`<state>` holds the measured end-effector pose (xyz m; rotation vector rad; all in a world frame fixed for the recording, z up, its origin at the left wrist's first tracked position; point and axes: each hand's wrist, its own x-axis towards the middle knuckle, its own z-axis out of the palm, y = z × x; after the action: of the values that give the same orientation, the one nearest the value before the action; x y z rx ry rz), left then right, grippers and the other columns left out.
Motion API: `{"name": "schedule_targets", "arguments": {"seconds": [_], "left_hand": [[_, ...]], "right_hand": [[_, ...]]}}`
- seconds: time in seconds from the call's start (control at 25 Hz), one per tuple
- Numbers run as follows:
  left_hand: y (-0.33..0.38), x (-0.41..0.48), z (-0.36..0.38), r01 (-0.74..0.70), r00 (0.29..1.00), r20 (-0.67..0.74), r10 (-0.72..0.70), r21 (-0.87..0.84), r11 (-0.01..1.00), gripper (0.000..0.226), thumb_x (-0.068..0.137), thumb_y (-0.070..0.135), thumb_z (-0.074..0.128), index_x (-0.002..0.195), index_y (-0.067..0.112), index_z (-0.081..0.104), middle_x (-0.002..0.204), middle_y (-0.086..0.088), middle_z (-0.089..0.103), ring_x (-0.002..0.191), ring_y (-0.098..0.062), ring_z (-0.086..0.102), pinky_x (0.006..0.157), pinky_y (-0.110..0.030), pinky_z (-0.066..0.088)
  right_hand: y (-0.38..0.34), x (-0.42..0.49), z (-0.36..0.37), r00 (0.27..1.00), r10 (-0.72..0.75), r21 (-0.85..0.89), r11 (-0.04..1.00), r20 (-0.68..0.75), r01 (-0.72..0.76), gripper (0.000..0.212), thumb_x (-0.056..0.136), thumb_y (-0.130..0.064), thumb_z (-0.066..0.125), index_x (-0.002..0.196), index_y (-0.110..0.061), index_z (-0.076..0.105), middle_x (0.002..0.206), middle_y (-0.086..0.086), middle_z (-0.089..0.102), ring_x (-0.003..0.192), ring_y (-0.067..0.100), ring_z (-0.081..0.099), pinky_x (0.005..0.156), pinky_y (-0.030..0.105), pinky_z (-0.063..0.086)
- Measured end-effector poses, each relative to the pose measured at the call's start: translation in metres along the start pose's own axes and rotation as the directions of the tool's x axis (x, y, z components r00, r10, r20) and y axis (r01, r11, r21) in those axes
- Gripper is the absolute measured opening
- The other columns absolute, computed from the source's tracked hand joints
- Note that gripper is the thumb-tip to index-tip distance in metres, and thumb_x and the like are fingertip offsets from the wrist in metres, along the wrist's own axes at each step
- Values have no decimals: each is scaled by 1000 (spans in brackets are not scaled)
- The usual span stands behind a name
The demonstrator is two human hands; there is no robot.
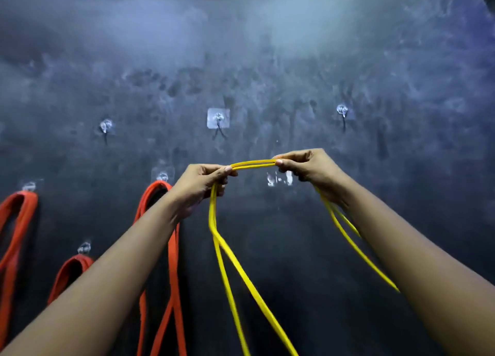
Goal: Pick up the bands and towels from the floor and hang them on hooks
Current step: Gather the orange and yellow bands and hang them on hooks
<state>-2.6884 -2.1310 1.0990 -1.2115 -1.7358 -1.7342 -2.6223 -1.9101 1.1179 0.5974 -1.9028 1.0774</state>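
A thin yellow band (253,164) stretches doubled between both hands in front of a dark wall. My left hand (199,187) pinches its left end and my right hand (305,169) pinches its right end. Loose yellow strands hang down from each hand. Just behind and below the taut part is a clear adhesive hook (278,178), partly hidden by my right hand. Three orange bands hang on hooks at the left: one (16,222) at the far left, one (71,272) lower, and one (171,248) beside my left forearm.
Three bare clear hooks sit higher on the wall: left (105,126), middle (218,118) and right (342,111). The wall (267,47) is dark and smudged. The floor is out of view.
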Motion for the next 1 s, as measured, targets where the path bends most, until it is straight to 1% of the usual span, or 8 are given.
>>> {"name": "schedule_targets", "arguments": {"seconds": [0.12, 0.2, 0.32, 0.44, 0.56, 0.72, 0.88, 1.0], "left_hand": [[4, 24, -25, -60, 989, -136, 65, 41, 997, 12, 84, 9, 59, 76, 12, 67, 47, 6, 62, 45, -4, 57, 55, -14, 50], [4, 42, -44, -168, 950, -228, 215, 207, 964, 12, 80, 6, 64, 74, 16, 66, 49, 7, 66, 48, -3, 61, 57, -14, 52], [6, 74, -64, -252, 854, -235, 464, 594, 764, 11, 79, 10, 66, 82, 21, 68, 55, 8, 67, 50, 4, 60, 61, -11, 50], [7, 105, -70, -227, 726, -333, 602, 710, 667, 15, 85, 12, 60, 95, 10, 71, 71, -12, 69, 60, -9, 61, 69, -27, 47], [9, 132, -69, -151, 677, -445, 586, 695, 703, 19, 84, 14, 61, 99, 7, 71, 96, -18, 70, 90, -28, 64, 73, -25, 37], [-1, 132, -68, -165, 664, -505, 552, 621, 766, 15, 75, 16, 71, 89, 12, 74, 90, -12, 74, 77, -12, 63, 64, -12, 35], [-18, 113, -56, -192, 692, -418, 588, 679, 709, 17, 72, 15, 73, 89, 12, 75, 89, -9, 74, 84, -19, 67, 74, -19, 43], [-20, 109, -42, -150, 701, -443, 559, 675, 723, 19, 73, 14, 73, 92, 10, 74, 91, -11, 72, 88, -22, 66, 80, -22, 44]], "right_hand": [[-6, 42, 25, 988, -118, -61, 992, -97, 112, 14, 79, -24, 71, 91, -20, 75, 62, -11, 68, 45, -11, 49, 50, 8, 34], [-12, 69, 43, 968, -196, -87, 979, -156, 184, 17, 78, -23, 72, 94, -18, 75, 74, -4, 71, 50, -23, 51, 53, -1, 36], [-23, 113, 66, 929, -290, -99, 957, -230, 274, 21, 77, -22, 73, 97, -17, 74, 86, 3, 75, 54, -25, 51, 55, -4, 36], [-29, 149, 81, 877, -357, -189, 932, -321, 311, 19, 77, -22, 73, 95, -18, 75, 94, 7, 76, 75, -11, 63, 60, 5, 42], [-26, 173, 88, 847, -379, -335, 906, -373, 258, 21, 78, -29, 71, 97, -20, 75, 100, 8, 74, 96, 16, 68, 78, 25, 49], [-6, 164, 90, 854, -399, -500, 843, -335, 198, 22, 79, -35, 68, 97, -24, 74, 100, 7, 73, 100, 23, 67, 84, 31, 51], [5, 141, 95, 863, -395, -497, 844, -316, 205, 23, 80, -36, 66, 99, -26, 73, 102, 5, 73, 101, 22, 66, 85, 31, 49], [7, 130, 106, 885, -363, -494, 849, -292, 186, 28, 84, -32, 62, 110, -26, 68, 110, 8, 70, 106, 28, 63, 88, 33, 48]]}}
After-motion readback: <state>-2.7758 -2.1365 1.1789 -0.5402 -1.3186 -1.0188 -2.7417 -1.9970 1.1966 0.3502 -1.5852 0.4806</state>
